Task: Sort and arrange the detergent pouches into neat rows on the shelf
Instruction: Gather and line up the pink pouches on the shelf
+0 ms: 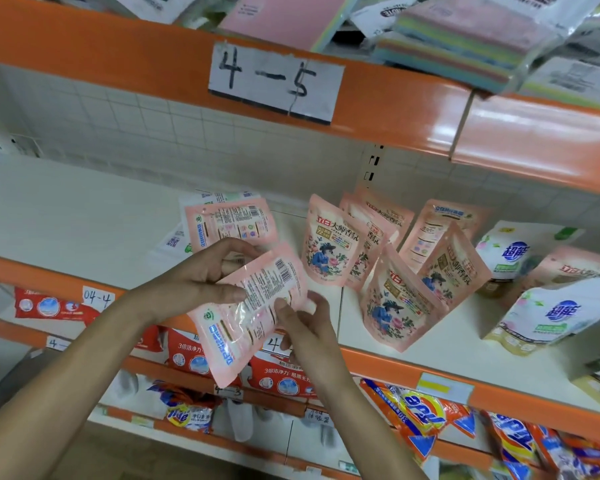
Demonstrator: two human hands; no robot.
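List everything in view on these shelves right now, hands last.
held pouch: one, pink, back side out, in front of the middle shelf
flat pouch: one, pink, behind the left hand; cannot tell if held
standing pouches: about six, pink, middle shelf centre, leaning unevenly
white pouches: two, white, middle shelf right
label: one, white, "4-5", upper orange rail
pastel stacks: two, mixed colours, top shelf
red bags: at least three, red, shelf below
orange bags: several, orange, lowest shelves
left hand: grips the held pouch's top
right hand: pinches its right edge
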